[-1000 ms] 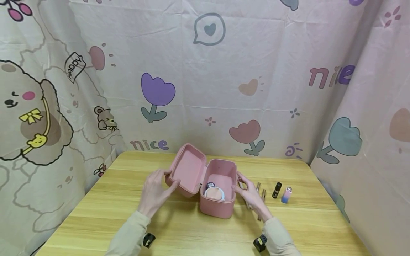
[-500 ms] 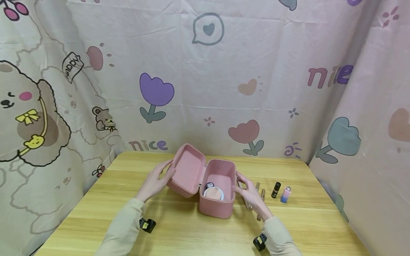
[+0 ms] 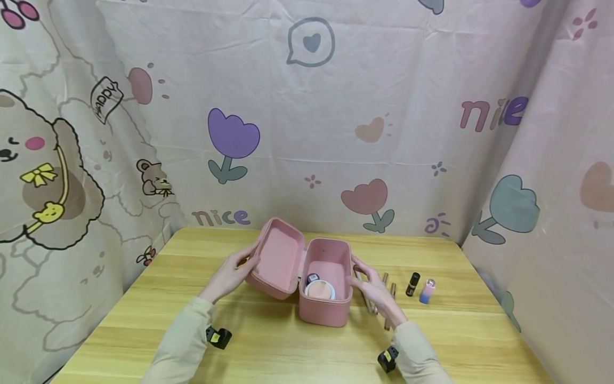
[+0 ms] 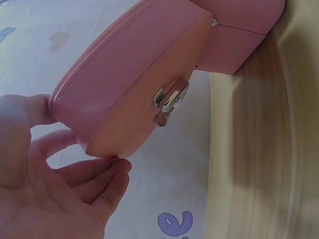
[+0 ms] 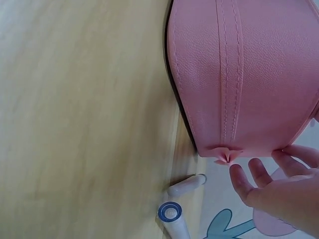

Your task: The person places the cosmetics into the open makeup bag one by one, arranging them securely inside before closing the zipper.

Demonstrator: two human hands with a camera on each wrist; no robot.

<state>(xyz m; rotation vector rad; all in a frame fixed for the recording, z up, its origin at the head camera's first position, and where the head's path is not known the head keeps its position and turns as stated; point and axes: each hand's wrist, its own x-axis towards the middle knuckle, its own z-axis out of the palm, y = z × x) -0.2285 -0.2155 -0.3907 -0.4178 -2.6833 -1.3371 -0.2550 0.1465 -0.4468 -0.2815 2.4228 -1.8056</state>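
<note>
Q. Where does the case stand, and how is it held?
A. The pink case [image 3: 324, 313] stands open on the table [image 3: 268, 344], nearer the back edge and about midway between the left and right edges. The left hand [image 3: 231, 276] has a narrow grip on the outer rim of the lid [image 3: 280, 258]; the right hand [image 3: 374, 292] holds the case's right wall at the rim.

Q. What could go wrong from here?
A. The lid could drop toward the table's left edge if the left grip slips, since it leans outward. Its pull might tip the case should the right hand let go, and a tilt would likely slide the round compact [image 3: 320, 290] inside. The right hand might also nudge the slender tubes [image 3: 393, 290] close by toward the right edge.

Q. What differs from the frame one second earlier?
A. The lid leans slightly farther toward the left edge, and the left hand sits farther along it toward the back edge. The right hand keeps its hold.
</note>
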